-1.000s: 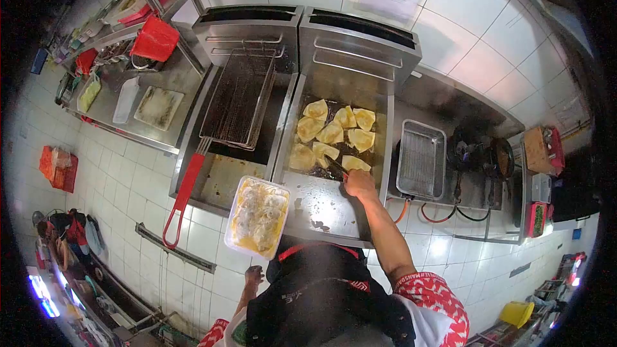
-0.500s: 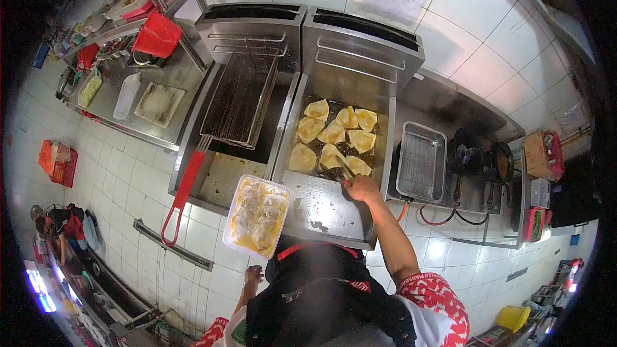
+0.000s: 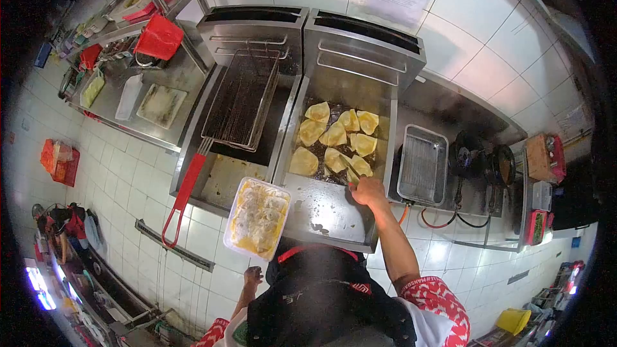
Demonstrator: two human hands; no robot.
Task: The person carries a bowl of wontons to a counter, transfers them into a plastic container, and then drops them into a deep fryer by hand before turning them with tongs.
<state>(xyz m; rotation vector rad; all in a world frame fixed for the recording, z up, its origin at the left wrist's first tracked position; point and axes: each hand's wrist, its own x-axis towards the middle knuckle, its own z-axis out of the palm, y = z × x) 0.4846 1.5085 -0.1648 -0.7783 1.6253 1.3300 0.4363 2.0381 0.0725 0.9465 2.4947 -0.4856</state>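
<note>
My right hand is closed on a pair of metal tongs at the lower right of the fryer. The tongs' tips are by folded yellow dumplings, several of which lie in the dark oil. A white tub of uncooked, floury dumplings stands at the fryer's front left. Below that tub, my left hand hangs near my body with its fingers curled; whether it holds anything is hidden.
A wire fry basket with a red handle rests over the left fryer. Right of the oil are a metal tray with a rack and dark pans. A red container hangs by the left counter.
My right hand has shifted slightly right and down with the tongs. The view has moved a little; my left hand and the tub stay in place.
</note>
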